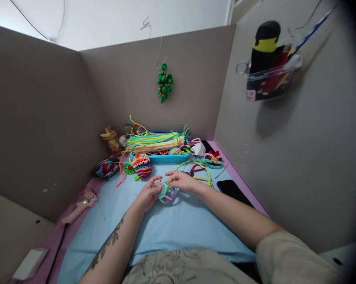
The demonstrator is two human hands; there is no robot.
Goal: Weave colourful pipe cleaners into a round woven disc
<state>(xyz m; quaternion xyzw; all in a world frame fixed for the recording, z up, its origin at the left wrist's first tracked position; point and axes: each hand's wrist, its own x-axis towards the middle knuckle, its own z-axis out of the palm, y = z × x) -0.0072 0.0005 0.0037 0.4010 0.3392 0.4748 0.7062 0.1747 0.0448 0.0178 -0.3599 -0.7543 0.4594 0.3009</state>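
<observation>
Both hands meet near the middle of the bench (172, 232), which is covered by a light blue sheet. The left hand (147, 194) and the right hand (182, 181) are both pinched around a small loop of pastel pipe cleaners (166, 193), fingers curled close on it from either side, so the piece sits between them just above the sheet. Toward the back edge stands a blue tray (163, 158) heaped with bright pipe cleaners, and in front of it lies a striped finished figure (141, 165). A dark dish (106, 168) sits near the back left corner, loose green and yellow strands (201, 169) lie just beyond the right hand, and a phone (233, 190) rests by the right edge. A green ornament (165, 83) hangs on the back wall. The likely trouble is the loop springing open or kinking if the fingers twist unevenly, since the wire is thin. The right forearm could also sweep the loose strands or nudge the phone off the edge.
</observation>
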